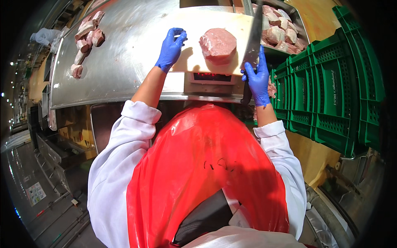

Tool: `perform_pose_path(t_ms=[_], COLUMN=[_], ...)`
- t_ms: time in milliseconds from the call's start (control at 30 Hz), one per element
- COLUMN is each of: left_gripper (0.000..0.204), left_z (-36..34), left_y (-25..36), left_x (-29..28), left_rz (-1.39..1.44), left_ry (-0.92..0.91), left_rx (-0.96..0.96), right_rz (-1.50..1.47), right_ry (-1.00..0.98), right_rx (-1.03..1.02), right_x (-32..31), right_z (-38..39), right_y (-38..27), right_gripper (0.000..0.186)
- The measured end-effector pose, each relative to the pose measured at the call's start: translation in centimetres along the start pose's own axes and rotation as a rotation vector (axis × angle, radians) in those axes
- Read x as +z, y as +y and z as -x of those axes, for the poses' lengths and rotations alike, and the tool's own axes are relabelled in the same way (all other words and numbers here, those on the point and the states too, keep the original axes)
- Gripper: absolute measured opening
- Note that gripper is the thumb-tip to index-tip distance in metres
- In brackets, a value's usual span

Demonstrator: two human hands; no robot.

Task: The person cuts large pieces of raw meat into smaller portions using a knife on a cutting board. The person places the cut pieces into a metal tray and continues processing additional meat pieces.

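Observation:
A thick, round-cut piece of pale pink raw meat (219,46) lies on a white cutting board (192,25) in front of me. My left hand (170,48), in a blue glove, hovers left of the meat, apart from it, with loosely bent fingers and nothing in them. In my right hand (257,78), also gloved in blue, is a large knife (253,39). Its broad blade points away from me at the board's right edge, and its dark handle shows below my fingers. My thumb lies across the knife and my index finger stretches forward; the other fingers are partly hidden.
Several meat chunks (87,37) lie on the steel table (111,74) at the left. A metal tub (307,35) of meat pieces stands far right. Green crates (326,87) rise beside it. A scale with a red display (212,77) sits below the board's near edge.

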State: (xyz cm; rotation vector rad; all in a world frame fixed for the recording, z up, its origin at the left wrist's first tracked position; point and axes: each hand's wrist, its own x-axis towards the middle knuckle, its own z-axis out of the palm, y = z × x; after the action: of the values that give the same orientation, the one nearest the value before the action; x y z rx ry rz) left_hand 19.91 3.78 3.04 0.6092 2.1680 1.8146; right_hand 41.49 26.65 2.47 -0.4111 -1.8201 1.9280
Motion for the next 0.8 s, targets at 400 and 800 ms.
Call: perform_pose_path(t_ms=[400,800], left_gripper=[0.032,0.027], left_z=[-1.3,1.4], left_y=[-3.2,-1.9], left_x=[6.0,0.0], left_rz=[0.056,0.192], left_ry=[-0.094,0.226], left_rx=[-0.002,-0.049], right_rz=[-0.268,0.386], right_ry=[0.021,-0.299], right_rx=[-0.017,-0.003], right_x=[3.0,-1.5], right_z=[-2.2,3.1], right_y=[2.9,2.0], right_gripper=[0.079,0.073])
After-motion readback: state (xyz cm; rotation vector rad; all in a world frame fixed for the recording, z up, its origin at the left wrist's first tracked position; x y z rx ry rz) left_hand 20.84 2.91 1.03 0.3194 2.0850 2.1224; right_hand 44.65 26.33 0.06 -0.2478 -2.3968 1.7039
